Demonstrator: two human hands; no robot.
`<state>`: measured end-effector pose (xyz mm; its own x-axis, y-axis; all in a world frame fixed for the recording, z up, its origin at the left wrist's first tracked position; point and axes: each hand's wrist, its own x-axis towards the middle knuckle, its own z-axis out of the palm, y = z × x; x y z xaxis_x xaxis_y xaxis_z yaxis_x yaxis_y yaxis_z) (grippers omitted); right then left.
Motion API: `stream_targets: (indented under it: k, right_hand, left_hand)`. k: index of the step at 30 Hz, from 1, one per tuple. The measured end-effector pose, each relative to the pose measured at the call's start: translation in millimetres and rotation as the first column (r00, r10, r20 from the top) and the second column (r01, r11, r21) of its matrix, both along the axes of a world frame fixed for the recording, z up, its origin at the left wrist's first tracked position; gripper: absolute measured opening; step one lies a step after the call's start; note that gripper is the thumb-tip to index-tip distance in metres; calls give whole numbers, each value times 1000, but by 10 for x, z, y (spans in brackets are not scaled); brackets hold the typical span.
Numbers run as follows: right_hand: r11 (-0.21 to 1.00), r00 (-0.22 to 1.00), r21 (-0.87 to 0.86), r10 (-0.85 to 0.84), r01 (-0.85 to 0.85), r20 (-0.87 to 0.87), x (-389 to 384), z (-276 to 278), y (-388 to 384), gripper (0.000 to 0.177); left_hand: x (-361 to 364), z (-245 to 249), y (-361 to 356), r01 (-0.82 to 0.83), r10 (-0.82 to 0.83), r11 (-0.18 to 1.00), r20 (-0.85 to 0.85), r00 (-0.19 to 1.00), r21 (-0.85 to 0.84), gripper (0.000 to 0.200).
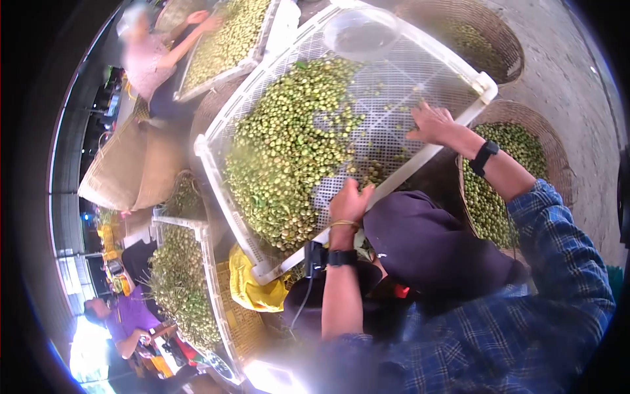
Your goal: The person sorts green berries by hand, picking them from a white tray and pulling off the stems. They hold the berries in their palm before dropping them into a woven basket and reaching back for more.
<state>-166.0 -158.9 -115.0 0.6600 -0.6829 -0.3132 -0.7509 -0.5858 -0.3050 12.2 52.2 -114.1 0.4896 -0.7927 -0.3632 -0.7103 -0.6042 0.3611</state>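
A large white mesh tray (387, 118) lies in front of me, heaped on its left side with small round green fruits (295, 125). My left hand (348, 202) is at the tray's near edge, beside some fruits on the mesh. Its fingers are partly curled, the thumb stands apart, and I see nothing held in it. Over the right part of the tray is my right hand (433, 123), fingers apart, close to a few scattered fruits. A clear round basin (362, 33) sits at the tray's far corner.
Wicker baskets of fruits stand on the right (558, 141) and far right (508, 43). Another fruit tray (209, 282) and a yellow bag (252, 282) are at left. One person (147, 65) works at a farther tray; another person (128, 318) is at lower left.
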Motion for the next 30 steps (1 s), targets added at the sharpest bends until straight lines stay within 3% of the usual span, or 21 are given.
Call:
stream_targets:
  k: [2, 5, 6, 8, 9, 10, 12, 13, 14, 15, 17, 20, 21, 22, 24, 25, 28, 30]
  right_hand:
    - [995, 995, 34, 88, -90, 40, 131, -18, 274, 49]
    - [964, 963, 108, 223, -241, 154, 322, -31, 580, 40]
    - [951, 948, 147, 236, -271, 215, 411, -60, 667, 36]
    - [951, 885, 186, 142, -246, 444, 631, -176, 762, 25]
    - [951, 871, 248, 42, -186, 490, 759, -333, 760, 25]
    - [942, 846, 311, -59, -129, 529, 876, -296, 763, 24]
    - [896, 788, 386, -71, -219, 612, 900, -46, 811, 27]
    - [934, 692, 234, 18, -268, 721, 884, 23, 845, 32]
    - [943, 652, 133, 104, -304, 751, 893, -84, 837, 34]
    - [919, 613, 140, 128, -369, 780, 855, 49, 811, 34]
    - [905, 536, 83, 171, -418, 827, 779, 260, 789, 36]
    - [729, 250, 388, -296, -564, 922, 722, 223, 643, 37]
    - [735, 280, 517, -436, -438, 856, 651, 115, 603, 31]
    - [714, 386, 645, -534, -271, 753, 578, 308, 573, 16]
    - [597, 383, 758, -657, -262, 649, 485, 178, 492, 17]
    - [612, 437, 765, -642, -204, 630, 444, 145, 492, 20]
    - [642, 515, 745, -583, -181, 628, 419, 172, 566, 21]
    - [481, 460, 848, -716, -220, 525, 468, 143, 594, 24]
  left_hand:
    - [-38, -95, -92, -22, 22, 999, -12, 1000, -27, 47]
    - [-125, -180, -216, -56, 38, 972, -82, 996, -227, 43]
    - [-120, -243, -275, -126, 76, 950, -178, 981, -287, 41]
    - [-77, -402, -426, -274, 128, 883, -366, 922, -381, 38]
    - [-44, -476, -489, -391, 205, 860, -479, 854, -327, 35]
    - [-12, -368, -493, -484, 247, 841, -623, 742, -243, 35]
    - [65, -183, -485, -611, 309, 791, -841, 443, -31, 34]
    - [39, -298, -514, -815, 164, 568, -986, -20, 111, 32]
    - [83, -393, -459, -813, -131, 568, -960, -248, 132, 31]
    - [126, -516, -459, -835, -225, 550, -964, -143, -4, 31]
    - [159, -374, -486, -864, -329, 501, -913, -241, 47, 30]
    - [220, -213, -496, -861, -465, 461, -767, -442, 216, 29]
    - [220, -88, -510, -843, -526, 511, -715, -460, 166, 29]
    - [295, -79, -519, -821, -585, 555, -640, -498, 132, 28]
    - [297, -46, -504, -873, -640, 473, -634, -434, 120, 27]
    - [333, -54, -508, -850, -688, 517, -540, -484, 102, 28]
    - [279, 33, -506, -871, -688, 459, -551, -472, 173, 28]
    - [263, 30, -510, -860, -699, 482, -517, -494, 169, 29]
